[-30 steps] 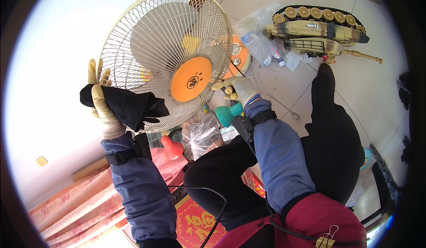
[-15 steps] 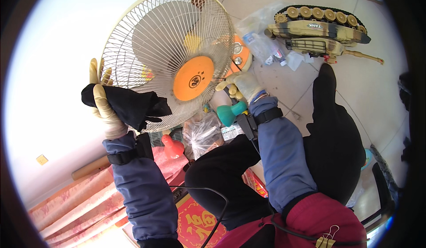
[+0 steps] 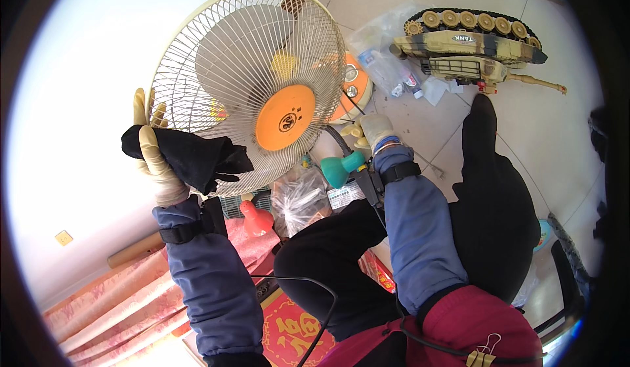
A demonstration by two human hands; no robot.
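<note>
Left of centre, the gloved left hand [image 3: 156, 163] presses a crumpled black cloth [image 3: 190, 157] against the fan's rim, fingers [image 3: 149, 145] curled around the cloth. Upper centre: the electric fan [image 3: 252, 85], with a round cream wire guard, pale blades and an orange hub. Right of centre, the gloved right hand [image 3: 367, 132] grips the fan's neck behind the guard, fingers closed. Upper right: a camouflage toy tank [image 3: 476, 45] on the floor.

The fan [image 3: 252, 88] was cream with an orange hub, the cloth [image 3: 187, 157] black, the gloves [image 3: 154, 157] yellowish, the toy tank [image 3: 472, 42] camouflage tan.
</note>
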